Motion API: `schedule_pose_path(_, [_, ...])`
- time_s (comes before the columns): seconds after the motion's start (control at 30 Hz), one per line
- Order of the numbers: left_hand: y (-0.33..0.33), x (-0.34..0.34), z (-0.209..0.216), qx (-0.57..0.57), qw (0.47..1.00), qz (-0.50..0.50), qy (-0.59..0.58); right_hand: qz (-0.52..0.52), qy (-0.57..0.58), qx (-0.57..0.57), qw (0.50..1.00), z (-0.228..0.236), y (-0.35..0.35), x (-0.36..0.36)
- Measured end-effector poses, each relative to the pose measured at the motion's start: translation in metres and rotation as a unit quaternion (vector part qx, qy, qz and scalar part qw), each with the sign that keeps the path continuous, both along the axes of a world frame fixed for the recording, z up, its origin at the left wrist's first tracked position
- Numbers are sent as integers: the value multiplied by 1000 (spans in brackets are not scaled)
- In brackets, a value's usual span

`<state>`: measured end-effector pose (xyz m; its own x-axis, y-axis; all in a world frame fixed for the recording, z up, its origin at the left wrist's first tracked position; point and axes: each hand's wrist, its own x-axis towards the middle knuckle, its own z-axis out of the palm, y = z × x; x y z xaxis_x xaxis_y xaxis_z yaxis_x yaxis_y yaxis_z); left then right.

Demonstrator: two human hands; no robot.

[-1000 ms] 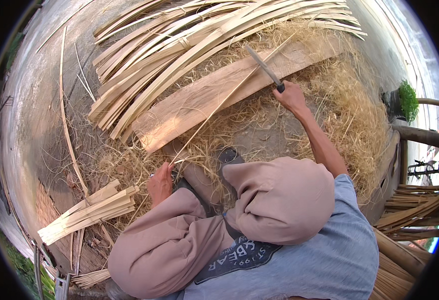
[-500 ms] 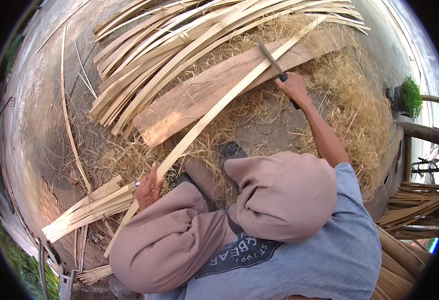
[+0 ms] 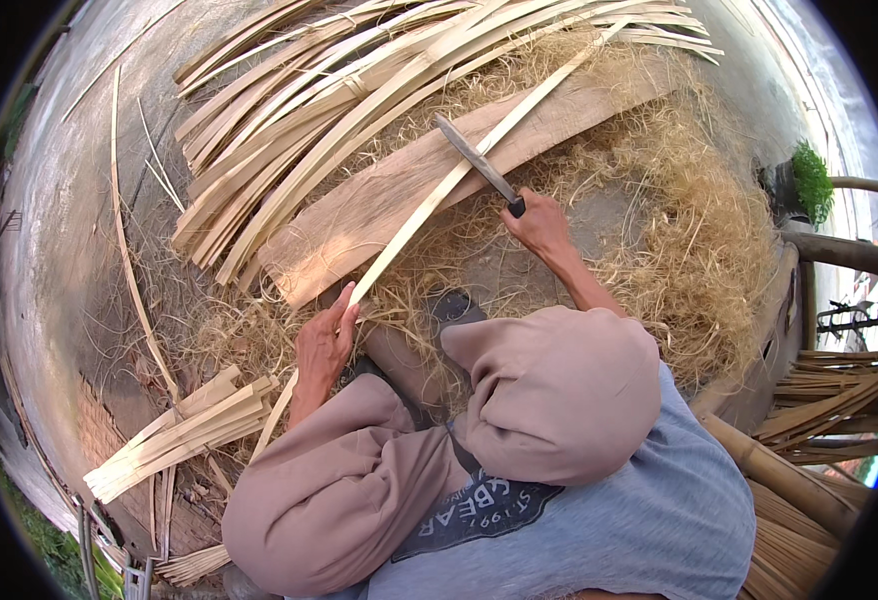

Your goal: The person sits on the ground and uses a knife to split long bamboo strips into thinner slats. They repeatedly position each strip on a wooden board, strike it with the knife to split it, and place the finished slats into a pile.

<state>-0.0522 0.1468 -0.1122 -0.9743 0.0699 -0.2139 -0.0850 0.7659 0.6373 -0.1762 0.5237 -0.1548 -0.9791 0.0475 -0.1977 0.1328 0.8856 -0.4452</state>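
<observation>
A long pale bamboo strip [image 3: 421, 213] slants from the far right down toward my left knee, lying across a wide wooden board [image 3: 331, 242]. My left hand [image 3: 323, 343] grips the strip near its lower part, the thumb along its edge. In my right hand [image 3: 540, 222] is a knife [image 3: 475, 156] with a dark handle. Its broad blade crosses the strip over the middle of the board, pointing to the upper left. Whether the edge bites into the strip cannot be made out.
A large fan of split bamboo strips [image 3: 289, 150] spreads beyond the board. Curly shavings [image 3: 689, 250] cover the ground to the right and around the board. A smaller bundle of strips [image 3: 184, 432] lies left of my knee. Bamboo poles [image 3: 774, 470] stand at the right.
My right hand has drawn the knife down and leftward along the strip. My left hand has moved forward and right, and its fingers now close round the strip.
</observation>
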Motion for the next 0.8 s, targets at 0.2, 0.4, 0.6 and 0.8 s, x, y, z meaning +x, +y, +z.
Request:
schedule_pose_path(0.2, [-45,52,17,-17,999,20,-48,105,-12,38,994,5,14,4])
schedule_pose_path(0.4, [-124,112,27,-91,989,56,-102,-50,86,92,991,-7,137,-99])
schedule_pose_path(0.6, [-112,100,7,95,969,164,-159,-38,25,95,994,-11,124,-95])
schedule_pose_path(0.8, [-5,15,-12,-95,995,23,-25,186,-120,-60,973,30,-70,44])
